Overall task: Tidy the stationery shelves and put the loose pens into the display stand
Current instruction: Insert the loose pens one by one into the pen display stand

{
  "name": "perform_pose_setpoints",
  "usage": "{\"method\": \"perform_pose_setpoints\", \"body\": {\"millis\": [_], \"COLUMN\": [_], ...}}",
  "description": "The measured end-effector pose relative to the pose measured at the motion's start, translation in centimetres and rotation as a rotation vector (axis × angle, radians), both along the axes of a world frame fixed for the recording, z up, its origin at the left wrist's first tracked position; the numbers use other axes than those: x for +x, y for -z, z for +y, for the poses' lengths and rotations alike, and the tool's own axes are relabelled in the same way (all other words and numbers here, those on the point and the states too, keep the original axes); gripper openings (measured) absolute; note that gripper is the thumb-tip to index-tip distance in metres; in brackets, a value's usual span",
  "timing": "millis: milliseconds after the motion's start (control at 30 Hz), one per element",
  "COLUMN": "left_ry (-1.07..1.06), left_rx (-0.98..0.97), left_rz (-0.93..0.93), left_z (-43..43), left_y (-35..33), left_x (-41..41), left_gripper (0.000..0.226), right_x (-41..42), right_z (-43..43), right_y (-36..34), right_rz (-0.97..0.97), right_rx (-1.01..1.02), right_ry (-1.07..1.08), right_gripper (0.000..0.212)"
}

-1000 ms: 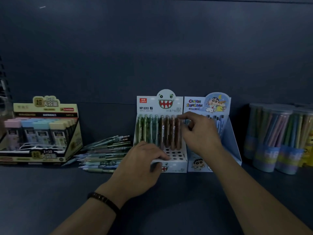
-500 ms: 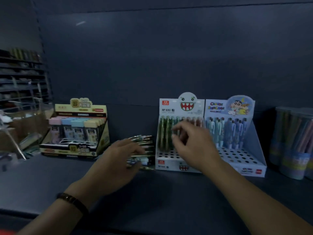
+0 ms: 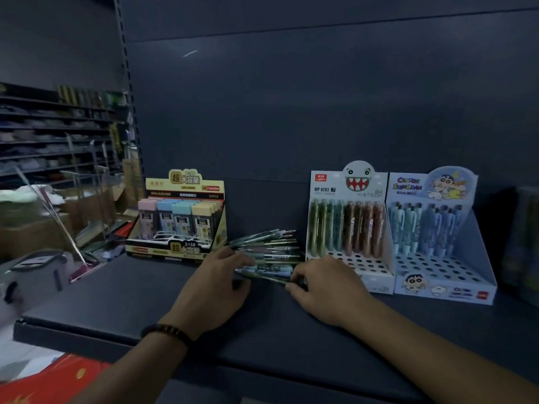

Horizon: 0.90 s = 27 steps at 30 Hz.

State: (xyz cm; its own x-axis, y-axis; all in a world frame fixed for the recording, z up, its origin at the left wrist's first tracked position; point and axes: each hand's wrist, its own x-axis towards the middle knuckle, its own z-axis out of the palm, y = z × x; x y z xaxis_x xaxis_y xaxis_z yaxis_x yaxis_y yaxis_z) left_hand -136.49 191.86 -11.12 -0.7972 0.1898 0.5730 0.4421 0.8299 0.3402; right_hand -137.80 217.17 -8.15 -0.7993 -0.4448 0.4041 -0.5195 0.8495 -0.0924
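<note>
The loose pens (image 3: 267, 252) lie in a heap on the shelf (image 3: 116, 301), just at 9 o'clock of the pen stand (image 3: 326, 188) with the toothy face. The left hand (image 3: 215, 277) is at the heap's 7 o'clock, with its fingers laid fairly flat on the pens. The right hand (image 3: 323, 284) is at 5 o'clock, fingers curled at the pen ends. I cannot tell if it holds one. The pens are round and piled up, so I think a push could send some rolling off the front edge. A quick grab could bump the stand and tip the pens in it. The eraser box (image 3: 180, 217) sits near, at the heap's 9 o'clock.
</note>
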Motion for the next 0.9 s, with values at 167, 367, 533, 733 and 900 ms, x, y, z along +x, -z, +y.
{"method": "perform_pose_setpoints", "body": {"millis": [167,367,533,733,900], "left_ry": [0.006,0.113,0.162,0.183,0.156], "left_rx": [-0.026,-0.082,-0.056,0.144,0.263], "left_rz": [0.017,-0.010,0.085,0.063,0.089], "left_z": [0.0,0.1,3.2,8.3,10.2], "left_y": [-0.2,-0.9,-3.0,-5.0,-4.1], "left_x": [-0.1,-0.3,-0.3,-2.5,-3.8], "left_gripper": [0.027,0.012,0.005,0.014,0.025], "right_x": [0.2,0.4,0.6,-0.9,-4.1], "right_z": [0.6,2.2,3.0,3.3,3.1], "right_y": [-0.3,-1.8,-4.1,-7.6,-7.9], "right_rz": [-0.035,-0.103,-0.204,-0.094,0.140], "right_rx": [-0.052,-0.424,-0.902,-1.246,-1.144], "right_ry": [-0.047,-0.206,-0.264,-0.230,-0.094], "right_gripper": [0.024,0.014,0.008,0.021,0.018]}}
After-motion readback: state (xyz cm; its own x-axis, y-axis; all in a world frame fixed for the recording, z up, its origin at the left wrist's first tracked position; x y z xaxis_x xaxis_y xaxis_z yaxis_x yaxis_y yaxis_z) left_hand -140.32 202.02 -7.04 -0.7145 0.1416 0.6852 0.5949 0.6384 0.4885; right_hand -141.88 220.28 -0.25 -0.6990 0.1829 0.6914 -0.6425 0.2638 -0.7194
